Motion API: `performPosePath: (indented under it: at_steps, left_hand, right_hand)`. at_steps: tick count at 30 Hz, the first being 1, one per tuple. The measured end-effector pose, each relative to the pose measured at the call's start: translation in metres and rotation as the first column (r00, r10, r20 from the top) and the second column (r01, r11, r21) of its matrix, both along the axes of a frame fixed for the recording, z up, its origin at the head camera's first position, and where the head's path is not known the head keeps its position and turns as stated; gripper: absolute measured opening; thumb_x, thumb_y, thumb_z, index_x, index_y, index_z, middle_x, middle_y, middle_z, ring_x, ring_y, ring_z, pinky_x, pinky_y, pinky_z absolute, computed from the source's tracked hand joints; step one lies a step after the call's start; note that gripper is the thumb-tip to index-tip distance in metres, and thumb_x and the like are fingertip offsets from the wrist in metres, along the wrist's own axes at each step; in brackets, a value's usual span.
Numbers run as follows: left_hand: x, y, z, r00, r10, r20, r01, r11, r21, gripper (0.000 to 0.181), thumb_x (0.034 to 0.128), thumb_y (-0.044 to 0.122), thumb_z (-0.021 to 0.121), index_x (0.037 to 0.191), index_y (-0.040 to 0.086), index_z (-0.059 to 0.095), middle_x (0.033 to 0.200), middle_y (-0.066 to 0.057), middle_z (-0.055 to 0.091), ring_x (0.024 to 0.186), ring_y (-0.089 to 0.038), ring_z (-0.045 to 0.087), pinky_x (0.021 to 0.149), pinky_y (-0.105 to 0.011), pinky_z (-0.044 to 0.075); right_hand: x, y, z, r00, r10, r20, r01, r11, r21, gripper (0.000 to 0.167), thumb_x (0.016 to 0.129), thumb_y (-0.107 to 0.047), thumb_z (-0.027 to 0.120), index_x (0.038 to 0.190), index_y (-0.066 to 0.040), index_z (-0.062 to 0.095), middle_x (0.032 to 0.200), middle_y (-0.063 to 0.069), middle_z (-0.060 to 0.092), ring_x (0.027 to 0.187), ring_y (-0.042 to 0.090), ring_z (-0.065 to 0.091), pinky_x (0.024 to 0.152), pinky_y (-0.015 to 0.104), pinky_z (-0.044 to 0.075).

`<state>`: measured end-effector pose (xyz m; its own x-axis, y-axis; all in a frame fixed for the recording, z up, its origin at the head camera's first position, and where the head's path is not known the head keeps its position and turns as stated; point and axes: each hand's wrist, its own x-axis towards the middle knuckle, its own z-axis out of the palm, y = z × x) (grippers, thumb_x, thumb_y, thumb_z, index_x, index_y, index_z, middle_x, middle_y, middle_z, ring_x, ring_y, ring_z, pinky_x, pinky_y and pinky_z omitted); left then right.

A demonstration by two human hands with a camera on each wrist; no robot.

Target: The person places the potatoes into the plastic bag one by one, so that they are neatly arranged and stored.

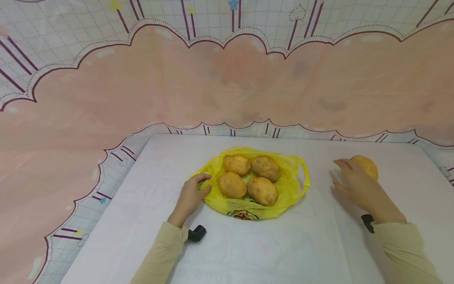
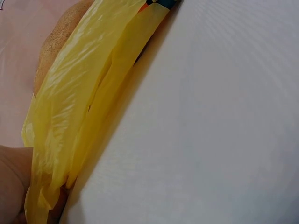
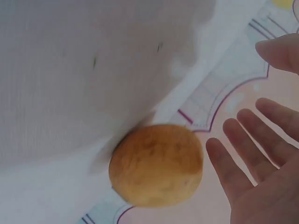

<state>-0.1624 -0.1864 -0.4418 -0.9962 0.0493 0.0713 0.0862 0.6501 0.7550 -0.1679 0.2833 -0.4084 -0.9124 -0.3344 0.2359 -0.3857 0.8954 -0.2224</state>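
Note:
Several potatoes [image 1: 263, 191] lie on a spread yellow plastic bag [image 1: 291, 189] in the middle of the table. At the bag's left edge, my left hand [image 1: 189, 199] pinches the yellow plastic; the left wrist view shows the bag's folds [image 2: 70, 116] running down to that hand, most of which is out of frame. One more potato [image 3: 156, 165] rests on the table at the right, apart from the bag. Close beside it hovers my right hand [image 1: 361, 191], fingers extended and spread, holding nothing; a gap parts its fingertips from this potato in the right wrist view.
A white cover lies over the table [image 1: 276, 252]. Behind it hangs a patterned pink and white cloth [image 1: 213, 86], which also runs along the left side. The bag's handle loop [image 1: 306, 177] points right, toward the lone potato.

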Motion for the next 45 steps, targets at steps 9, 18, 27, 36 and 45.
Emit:
performPosePath:
  at_steps: [9,18,27,36,45]
  left_hand:
    - [0.0,0.0,-0.002,1.0,-0.001,-0.011,0.001,1.0,-0.005,0.034,0.0913,0.008,0.069,0.125,0.003,0.065,0.132,-0.016,0.063,0.126,-0.034,0.056,0.108,-0.049,0.044]
    - [0.0,-0.001,-0.004,1.0,-0.005,-0.017,0.005,1.0,0.009,0.033,0.0916,0.008,0.069,0.124,0.002,0.066,0.132,-0.017,0.063,0.127,-0.034,0.055,0.11,-0.049,0.043]
    - [0.0,-0.002,-0.006,1.0,-0.006,-0.028,0.007,1.0,0.008,0.032,0.0916,0.009,0.069,0.123,0.003,0.066,0.131,-0.016,0.063,0.126,-0.034,0.056,0.109,-0.048,0.044]
    - [0.0,-0.002,-0.006,1.0,-0.003,-0.03,0.003,1.0,0.009,0.032,0.0916,0.009,0.069,0.123,0.004,0.066,0.131,-0.016,0.063,0.124,-0.033,0.057,0.108,-0.048,0.044]
    - [0.0,-0.001,-0.007,1.0,0.002,-0.03,-0.002,1.0,0.004,0.033,0.0911,0.008,0.07,0.123,0.004,0.066,0.131,-0.016,0.063,0.126,-0.034,0.056,0.109,-0.049,0.044]
  right_hand:
    - [-0.001,0.016,0.003,0.99,0.018,-0.137,-0.024,0.999,-0.041,0.056,0.081,-0.004,0.074,0.129,0.012,0.05,0.126,0.031,0.048,0.117,0.05,0.043,0.089,0.066,0.043]
    - [-0.005,0.025,0.011,0.995,-0.005,-0.096,0.001,0.999,-0.034,0.056,0.083,-0.004,0.073,0.13,0.013,0.048,0.128,0.035,0.045,0.119,0.052,0.038,0.094,0.07,0.039]
    - [-0.008,0.033,0.013,0.993,-0.106,0.046,0.108,0.993,-0.042,0.06,0.092,-0.017,0.066,0.138,0.011,0.039,0.137,0.039,0.033,0.122,0.057,0.029,0.093,0.077,0.035]
    - [-0.011,0.039,0.005,0.983,-0.146,0.109,0.152,0.987,-0.045,0.059,0.093,-0.018,0.066,0.135,0.014,0.039,0.135,0.04,0.035,0.118,0.057,0.033,0.094,0.076,0.035]
    - [-0.01,0.042,-0.002,0.976,-0.186,0.113,0.191,0.981,-0.036,0.06,0.089,-0.013,0.069,0.134,0.015,0.04,0.133,0.04,0.036,0.114,0.056,0.036,0.094,0.075,0.036]
